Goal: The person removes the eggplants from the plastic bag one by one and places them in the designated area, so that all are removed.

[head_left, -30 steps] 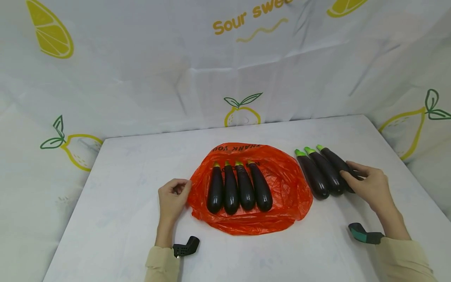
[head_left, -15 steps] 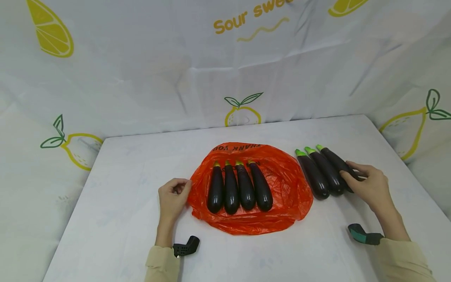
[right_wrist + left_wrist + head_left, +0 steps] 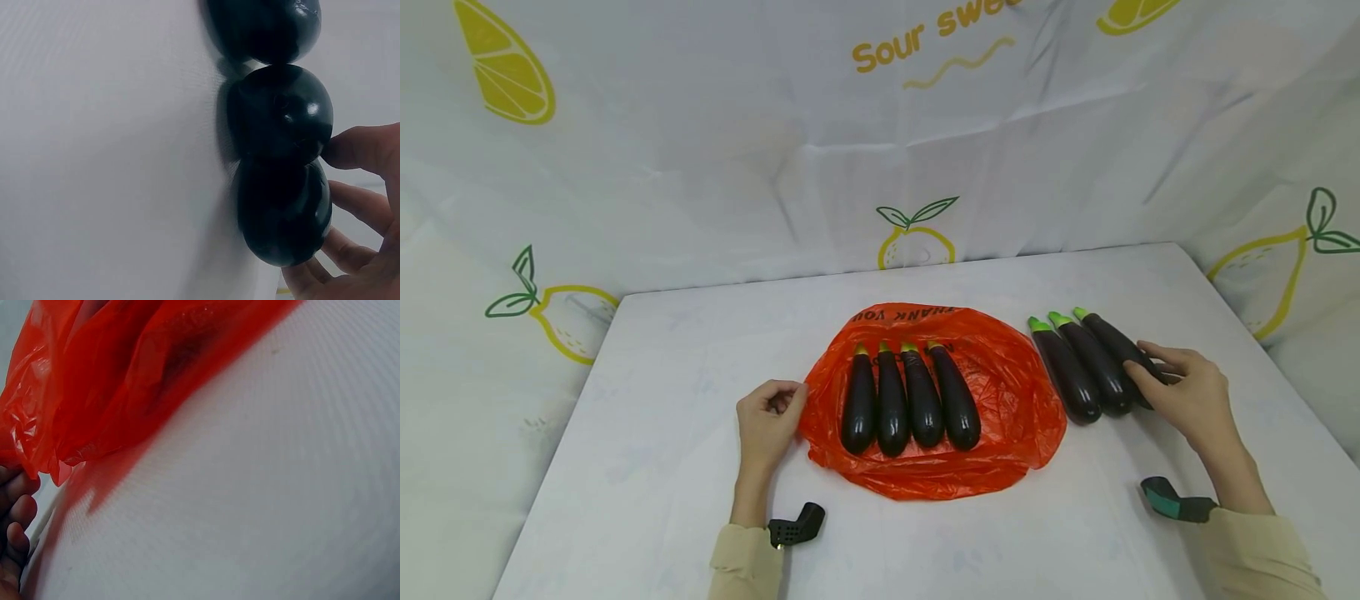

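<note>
A red plastic bag [image 3: 1015,375] printed "THANK YOU" lies spread on the table, with several dark eggplants [image 3: 891,408] side by side on it. My left hand [image 3: 770,421] pinches the bag's left edge; in the left wrist view its curled fingers [image 3: 22,509] meet the red film [image 3: 112,381]. To the right of the bag, three green-capped eggplants lie in a slanted row. My right hand [image 3: 1187,392] grips the rightmost eggplant [image 3: 1112,340] near its thick end. In the right wrist view, thumb and fingers curve round that eggplant [image 3: 284,212], which touches the middle one [image 3: 281,112].
The white table [image 3: 655,450] runs back to a white cloth backdrop [image 3: 700,167] with lemon prints. Cloth also hangs at the left and right sides. The leftmost eggplant of the row [image 3: 1067,375] lies close beside the bag's right edge. Each wrist carries a small dark camera [image 3: 797,525].
</note>
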A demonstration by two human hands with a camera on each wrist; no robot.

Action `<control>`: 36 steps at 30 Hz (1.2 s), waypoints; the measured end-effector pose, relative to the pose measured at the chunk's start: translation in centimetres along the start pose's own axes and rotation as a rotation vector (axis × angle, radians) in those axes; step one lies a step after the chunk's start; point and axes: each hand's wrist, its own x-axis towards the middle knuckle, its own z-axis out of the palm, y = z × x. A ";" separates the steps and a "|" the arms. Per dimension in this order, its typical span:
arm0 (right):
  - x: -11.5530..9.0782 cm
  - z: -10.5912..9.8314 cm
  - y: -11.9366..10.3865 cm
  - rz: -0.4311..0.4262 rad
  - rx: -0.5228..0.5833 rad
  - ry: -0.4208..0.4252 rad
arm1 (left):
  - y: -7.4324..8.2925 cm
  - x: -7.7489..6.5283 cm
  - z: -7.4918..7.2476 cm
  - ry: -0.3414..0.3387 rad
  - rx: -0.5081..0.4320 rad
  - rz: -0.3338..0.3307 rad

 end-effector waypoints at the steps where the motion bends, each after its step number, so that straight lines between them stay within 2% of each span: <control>1: 0.0 0.0 -0.1 -0.002 -0.002 0.005 | 0.0 0.0 0.0 0.000 0.001 0.001; 11: -0.4 -0.6 -0.7 -0.020 -0.002 0.046 | 0.3 -0.1 0.1 0.018 0.013 -0.016; 19: -1.2 -0.8 -2.0 -0.058 0.028 0.078 | 1.5 -0.1 0.3 0.025 0.026 -0.029; 29: -2.2 -0.6 -4.7 -0.128 0.117 0.110 | 0.2 0.0 0.1 0.010 -0.001 -0.011; 36: -2.9 0.0 -6.5 -0.210 0.197 0.089 | 0.2 0.0 0.1 0.007 -0.008 0.001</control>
